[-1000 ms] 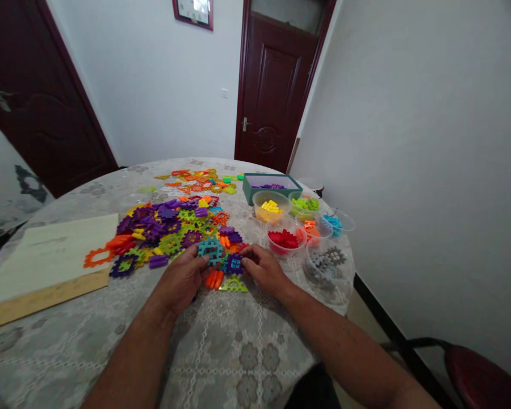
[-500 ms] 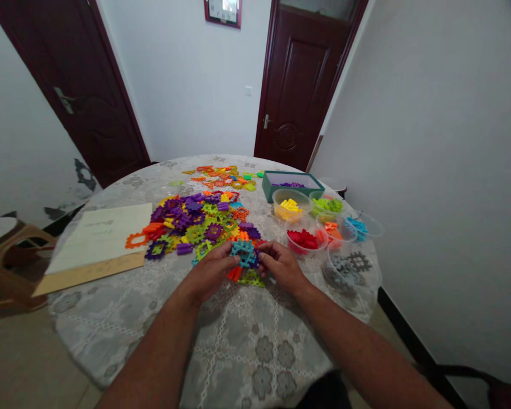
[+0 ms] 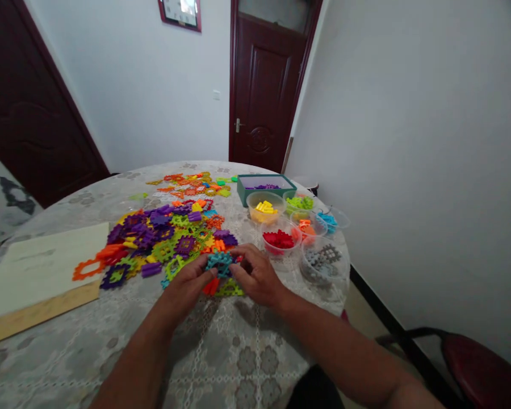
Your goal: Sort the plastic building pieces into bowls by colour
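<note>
My left hand (image 3: pixel 186 287) and my right hand (image 3: pixel 255 274) meet over a teal square interlocking tile (image 3: pixel 219 262) and both pinch it between fingers and thumb, just above the near edge of a pile of plastic tiles (image 3: pixel 162 236) in purple, green, orange and yellow. Orange pieces (image 3: pixel 211 287) and a light green tile (image 3: pixel 230 291) lie right under the hands on the round table (image 3: pixel 221 352) with its patterned cloth.
Clear bowls hold sorted pieces: yellow (image 3: pixel 264 207), red (image 3: pixel 280 238), green (image 3: pixel 300 202), orange (image 3: pixel 309 225), blue (image 3: pixel 330 220), grey (image 3: pixel 323 258). A teal box (image 3: pixel 264 186) stands behind them. A board (image 3: pixel 34 278) lies at left. A red chair (image 3: pixel 481 363) is at right.
The head camera swung about. My hands stayed at the pile's near edge; the right hand came in from beside the teal tile and now pinches it together with the left.
</note>
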A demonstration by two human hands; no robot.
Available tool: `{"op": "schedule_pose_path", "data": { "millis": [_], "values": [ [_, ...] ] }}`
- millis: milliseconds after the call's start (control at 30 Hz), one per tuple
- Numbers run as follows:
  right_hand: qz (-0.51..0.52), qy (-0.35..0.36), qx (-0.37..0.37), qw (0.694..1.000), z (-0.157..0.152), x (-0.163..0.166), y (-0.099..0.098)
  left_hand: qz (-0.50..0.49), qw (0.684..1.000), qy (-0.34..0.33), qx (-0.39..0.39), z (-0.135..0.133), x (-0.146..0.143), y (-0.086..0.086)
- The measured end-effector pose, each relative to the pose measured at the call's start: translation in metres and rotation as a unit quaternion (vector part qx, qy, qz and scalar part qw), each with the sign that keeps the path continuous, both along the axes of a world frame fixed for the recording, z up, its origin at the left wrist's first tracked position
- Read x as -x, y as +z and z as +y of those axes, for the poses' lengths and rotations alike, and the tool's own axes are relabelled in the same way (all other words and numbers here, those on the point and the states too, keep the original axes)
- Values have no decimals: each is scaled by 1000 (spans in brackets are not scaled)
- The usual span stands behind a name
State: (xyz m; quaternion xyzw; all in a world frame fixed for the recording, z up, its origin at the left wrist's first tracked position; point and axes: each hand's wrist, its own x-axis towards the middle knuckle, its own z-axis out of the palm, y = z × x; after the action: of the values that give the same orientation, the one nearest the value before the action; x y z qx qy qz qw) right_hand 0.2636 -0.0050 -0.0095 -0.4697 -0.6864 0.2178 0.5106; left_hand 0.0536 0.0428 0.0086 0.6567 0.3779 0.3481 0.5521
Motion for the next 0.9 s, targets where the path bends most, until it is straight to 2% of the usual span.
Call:
{"op": "schedule_pose_path", "data": {
  "millis": [200,300,400,533,667,900],
  "values": [
    [15,-13,26,999,4,5,-2,33,997,-25,-61,2,1,-1],
    [82,13,84,993,7,4,-4,53,996,-22,-66,0,-1,1],
    [167,32,162,972,7,2,-4,50,997,-4,-57,-5,-5,4],
    [217,37,218,951,8,-2,-2,-14,1000,-22,-1,-8,-9,7],
    [241,55,240,939,9,-6,-6,-41,999,-16,20,-9,-10,4],
    [270,54,256,927,13,-8,-9,-15,1000,-11,25,-5,-7,1]
  ]
}}
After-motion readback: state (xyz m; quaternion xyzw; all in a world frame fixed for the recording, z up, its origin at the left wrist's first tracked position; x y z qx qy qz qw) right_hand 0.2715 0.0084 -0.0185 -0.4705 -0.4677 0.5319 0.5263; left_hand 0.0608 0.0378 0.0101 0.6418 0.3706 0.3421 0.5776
